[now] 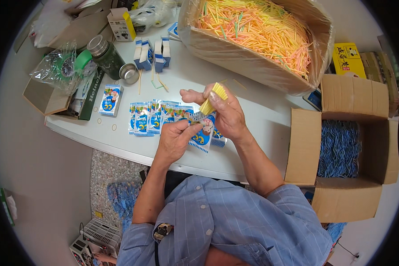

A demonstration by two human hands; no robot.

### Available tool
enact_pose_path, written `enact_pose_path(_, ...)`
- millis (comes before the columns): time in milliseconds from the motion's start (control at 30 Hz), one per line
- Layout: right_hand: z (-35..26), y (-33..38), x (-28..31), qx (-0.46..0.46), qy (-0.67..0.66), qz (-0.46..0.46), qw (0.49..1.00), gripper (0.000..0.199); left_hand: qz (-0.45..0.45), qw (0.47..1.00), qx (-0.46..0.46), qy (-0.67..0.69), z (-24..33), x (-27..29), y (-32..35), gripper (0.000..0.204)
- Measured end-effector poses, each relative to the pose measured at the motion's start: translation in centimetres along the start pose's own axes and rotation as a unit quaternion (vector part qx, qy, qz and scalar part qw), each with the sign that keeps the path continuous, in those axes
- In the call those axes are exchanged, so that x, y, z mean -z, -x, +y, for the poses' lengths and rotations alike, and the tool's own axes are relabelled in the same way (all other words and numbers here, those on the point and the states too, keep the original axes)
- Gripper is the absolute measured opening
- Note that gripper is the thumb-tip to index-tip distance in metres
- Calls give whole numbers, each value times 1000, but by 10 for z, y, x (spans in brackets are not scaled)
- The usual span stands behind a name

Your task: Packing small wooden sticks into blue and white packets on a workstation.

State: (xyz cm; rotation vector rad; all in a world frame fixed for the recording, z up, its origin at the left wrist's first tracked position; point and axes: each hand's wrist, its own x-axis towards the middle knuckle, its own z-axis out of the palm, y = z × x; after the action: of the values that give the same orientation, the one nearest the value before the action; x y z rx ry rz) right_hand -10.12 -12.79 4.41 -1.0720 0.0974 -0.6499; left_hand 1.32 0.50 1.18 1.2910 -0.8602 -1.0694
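Two hands work a packet and a bundle of yellow straws over the counter (pixel 252 106).

The right hand (pixel 228 116) has its grip closed round the straws (pixel 213 97), whose lower ends vanish behind the fingers. The left hand (pixel 175 139) pinches the top of a blue-and-white packet (pixel 202 133) between thumb and forefinger; the packet's mouth is hidden by both hands, so whether the straws touch it cannot be told. More packets (pixel 153 117) lie in an overlapping row just left, each covering part of the next. A big box (pixel 235 53) of loose straws sits behind, cut off at the top edge. At right, an open carton (pixel 381 146) holds blue bundles too fine to make out.
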Motion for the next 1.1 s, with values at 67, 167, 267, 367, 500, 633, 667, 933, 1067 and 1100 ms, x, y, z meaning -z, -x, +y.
enact_pose_path(67,0,1,2,-8,13,4,1000,21,-4,1000,-1,-3,-1,1,-1,14)
enact_pose_path(167,0,3,6,-48,41,4,998,20,-1,1000,8,7,0,0,0,14)
enact_pose_path(267,-1,5,7,-118,43,13,992,20,3,1000,5,10,0,-2,-1,16)
enact_pose_path(367,4,6,13,-172,44,29,984,22,19,997,37,68,-1,-2,-2,16)
enact_pose_path(500,7,4,15,-178,94,10,980,33,37,992,32,113,-7,-13,-10,17)
enact_pose_path(633,14,0,25,-130,73,-12,989,44,61,990,33,121,-13,-18,-14,17)
enact_pose_path(667,12,1,25,-132,149,-25,980,49,69,992,29,105,-14,-18,-14,16)
enact_pose_path(933,-4,5,29,28,323,-34,945,57,79,989,2,124,-13,-13,-13,17)
enact_pose_path(1067,-2,6,33,-28,352,-200,914,59,77,987,-6,143,-18,-10,-10,19)
enact_pose_path(1100,-3,10,26,-7,318,-112,941,59,78,987,-6,143,-16,-11,-10,19)
